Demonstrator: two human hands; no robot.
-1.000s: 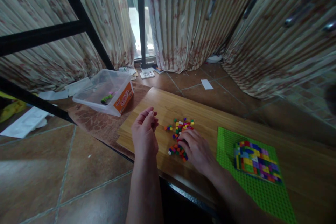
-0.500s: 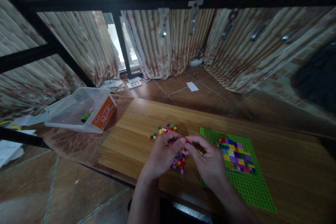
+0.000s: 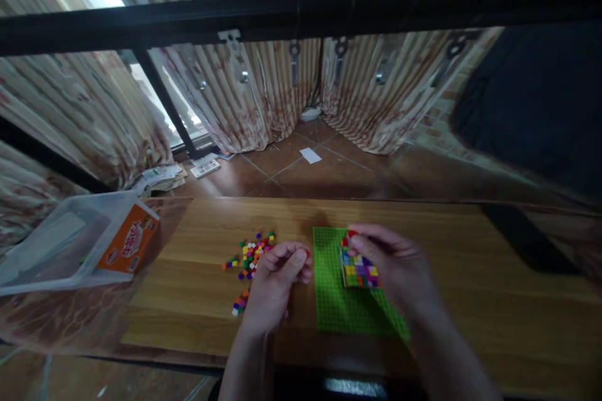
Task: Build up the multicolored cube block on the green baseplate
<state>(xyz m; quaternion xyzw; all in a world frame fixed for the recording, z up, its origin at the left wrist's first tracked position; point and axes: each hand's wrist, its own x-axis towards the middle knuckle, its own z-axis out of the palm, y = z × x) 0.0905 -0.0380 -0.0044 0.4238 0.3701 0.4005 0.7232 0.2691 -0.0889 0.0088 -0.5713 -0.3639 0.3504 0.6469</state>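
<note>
My right hand (image 3: 397, 263) pinches a small red toy brick (image 3: 352, 234) between thumb and fingers, just above the far left corner of a patch of colourful bricks (image 3: 358, 270). That patch sits on a green studded baseplate (image 3: 332, 313), and my right hand hides part of both. To the left of the baseplate, my left hand (image 3: 275, 285) is closed, with a bit of red (image 3: 307, 253) showing at its fingertips. A scattered pile of small multicoloured bricks (image 3: 251, 257) lies beside my left hand, which covers some of it.
The wooden tabletop (image 3: 179, 301) carries the bricks. A clear plastic bin (image 3: 61, 219) with an orange label stands at the left. A dark flat object (image 3: 531, 238) lies at the right. A black bar (image 3: 301, 9) with hanging clips crosses above, before curtains (image 3: 268, 94).
My hands have come apart. The right has moved over the brick patch with a red brick, while the left stays near the pile. The view has turned to the right.
</note>
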